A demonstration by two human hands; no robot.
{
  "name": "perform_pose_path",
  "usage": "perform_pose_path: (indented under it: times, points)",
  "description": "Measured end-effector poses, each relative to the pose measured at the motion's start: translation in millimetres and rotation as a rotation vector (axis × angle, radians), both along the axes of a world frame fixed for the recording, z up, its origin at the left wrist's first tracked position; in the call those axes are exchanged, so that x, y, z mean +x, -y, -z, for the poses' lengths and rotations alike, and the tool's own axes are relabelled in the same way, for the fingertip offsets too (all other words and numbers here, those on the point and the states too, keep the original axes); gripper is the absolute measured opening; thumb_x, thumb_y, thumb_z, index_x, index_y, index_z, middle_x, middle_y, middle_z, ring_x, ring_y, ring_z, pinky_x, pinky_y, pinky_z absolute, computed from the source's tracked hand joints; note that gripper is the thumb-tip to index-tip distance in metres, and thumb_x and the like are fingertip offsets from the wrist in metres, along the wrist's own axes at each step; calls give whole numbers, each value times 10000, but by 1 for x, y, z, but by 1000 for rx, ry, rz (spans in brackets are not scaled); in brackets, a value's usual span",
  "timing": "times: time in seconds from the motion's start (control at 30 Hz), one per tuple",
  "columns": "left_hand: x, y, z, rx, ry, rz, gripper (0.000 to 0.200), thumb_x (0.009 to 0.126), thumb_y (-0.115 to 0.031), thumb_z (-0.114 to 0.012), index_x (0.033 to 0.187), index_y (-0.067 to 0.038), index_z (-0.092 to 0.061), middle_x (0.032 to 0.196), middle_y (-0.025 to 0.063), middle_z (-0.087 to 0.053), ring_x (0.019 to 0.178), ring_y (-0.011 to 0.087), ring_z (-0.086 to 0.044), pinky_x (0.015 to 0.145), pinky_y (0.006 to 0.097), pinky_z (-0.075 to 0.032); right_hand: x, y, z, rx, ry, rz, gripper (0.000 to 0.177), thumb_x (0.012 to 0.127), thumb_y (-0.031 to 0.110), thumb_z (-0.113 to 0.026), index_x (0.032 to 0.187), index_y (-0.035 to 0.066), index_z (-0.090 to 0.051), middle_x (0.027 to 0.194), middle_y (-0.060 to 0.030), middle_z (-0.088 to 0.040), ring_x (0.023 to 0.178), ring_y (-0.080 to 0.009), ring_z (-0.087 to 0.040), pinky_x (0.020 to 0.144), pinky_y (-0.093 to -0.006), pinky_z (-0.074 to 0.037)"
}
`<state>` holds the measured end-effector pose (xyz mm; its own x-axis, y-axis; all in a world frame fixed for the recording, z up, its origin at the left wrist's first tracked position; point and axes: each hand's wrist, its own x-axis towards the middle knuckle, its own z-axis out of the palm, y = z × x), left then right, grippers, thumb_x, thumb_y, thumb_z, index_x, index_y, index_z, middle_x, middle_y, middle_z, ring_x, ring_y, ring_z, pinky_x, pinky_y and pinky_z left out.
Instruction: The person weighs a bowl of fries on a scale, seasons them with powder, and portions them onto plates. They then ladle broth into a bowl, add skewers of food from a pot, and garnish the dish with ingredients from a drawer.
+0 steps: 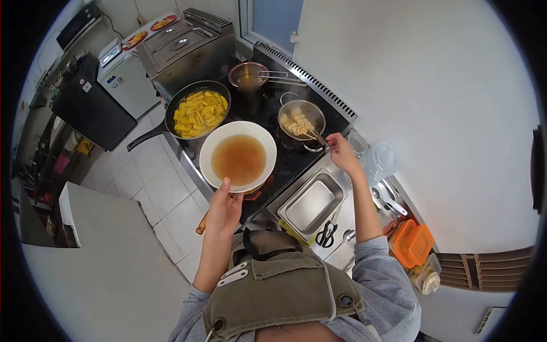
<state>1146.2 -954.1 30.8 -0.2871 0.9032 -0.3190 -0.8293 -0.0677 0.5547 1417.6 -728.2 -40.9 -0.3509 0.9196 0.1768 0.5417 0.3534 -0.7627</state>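
My left hand [223, 208] grips the rim of a white bowl [206, 157] from the near side, thumb on top. Brown broth [239, 159] fills much of the bowl, which is over the stove's front edge. My right hand [342, 153] is closed at the right of a small steel pot [283, 121], its fingers on what look like metal tongs [322, 141] leaning over the rim. In the pot lie folded pale pieces on wooden skewers [301, 126]. The fingertips are partly hidden.
A black frying pan [149, 134] of yellow pieces and a lidded pot [249, 77] stand on the black stove [250, 105]. Nearer are a steel tray [313, 205], black-handled scissors [326, 233], a plastic jug [380, 159] and an orange container [411, 245]. A steel warmer [191, 54] stands behind the frying pan.
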Motion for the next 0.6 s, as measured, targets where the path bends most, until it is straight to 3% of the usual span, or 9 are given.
perform_pose_path:
  times: [0.13, 0.17, 0.2, 0.27, 0.33, 0.4, 0.43, 0.53, 0.6]
  points:
    - [1, 3, 1, -11, 29, 20, 495, 851, -236, -582, 1247, -35, -363, 1244, 73, -435, 1164, 177, -404, 993, 304, -342, 22, -19, 19, -244, -39, 139, 194, 805, 62, -474, 975, -14, -526, 844, -104, -567, 699, -177, -545, 650, -291, -447]
    - [2, 4, -1, 7, 19, 21, 502, 852, -240, -580, 1252, -35, -357, 1250, 75, -432, 1168, 181, -400, 996, 308, -338, 23, -26, 22, -358, -132, 181, 225, 847, 153, -475, 1005, 17, -559, 880, -130, -578, 784, -193, -554, 690, -302, -442]
    - [3, 4, -2, 26, 8, 19, 508, 853, -243, -579, 1258, -36, -352, 1255, 77, -428, 1172, 185, -397, 1000, 311, -333, 19, -31, 17, -358, -132, 181, 225, 847, 153, -475, 1005, 17, -559, 880, -130, -578, 784, -193, -554, 690, -302, -442]
    - [5, 5, -5, 27, 15, 9, 459, 853, -229, -580, 1220, -23, -398, 1215, 65, -470, 1158, 167, -417, 1001, 299, -325, 3, -31, -4, 26, -76, 9, 226, 853, 197, -492, 1003, 63, -596, 927, -148, -582, 871, -219, -542, 744, -317, -428]
    - [6, 5, -5, 25, 23, 3, 413, 853, -216, -581, 1183, -10, -444, 1174, 54, -512, 1143, 150, -437, 1003, 287, -317, -14, -18, -39, -49, -137, -76, 217, 803, 235, -568, 952, 91, -635, 952, -139, -576, 963, -248, -504, 793, -337, -413]
    - [6, 5, -5, 27, 28, 7, 414, 851, -214, -584, 1184, -13, -443, 1179, 52, -510, 1139, 151, -439, 996, 290, -320, -18, -18, -52, 172, 561, -386, 227, 723, 230, -636, 897, 86, -651, 992, -116, -566, 992, -268, -485, 804, -355, -424]
    - [6, 5, -4, 26, 28, 7, 414, 851, -214, -584, 1184, -13, -443, 1179, 52, -510, 1139, 151, -439, 996, 290, -320, -20, -25, -45, 48, 732, -282, 239, 663, 190, -659, 872, 75, -664, 1007, -113, -559, 1038, -278, -456, 809, -388, -431]
    - [6, 5, -1, 19, 17, -7, 416, 849, -217, -588, 1183, -15, -444, 1182, 51, -508, 1132, 149, -443, 985, 291, -326, -29, -31, -42, 249, 1080, -98, 213, 668, 133, -635, 866, 62, -667, 1049, -114, -544, 1036, -270, -457, 785, -399, -445]
    - [6, 5, 0, 26, 24, -12, 420, 846, -216, -591, 1180, -9, -442, 1183, 51, -508, 1126, 146, -446, 976, 292, -330, -30, -34, -34, 287, 1133, -87, 196, 683, 128, -612, 857, 55, -668, 1078, -104, -531, 1064, -255, -430, 818, -425, -411]
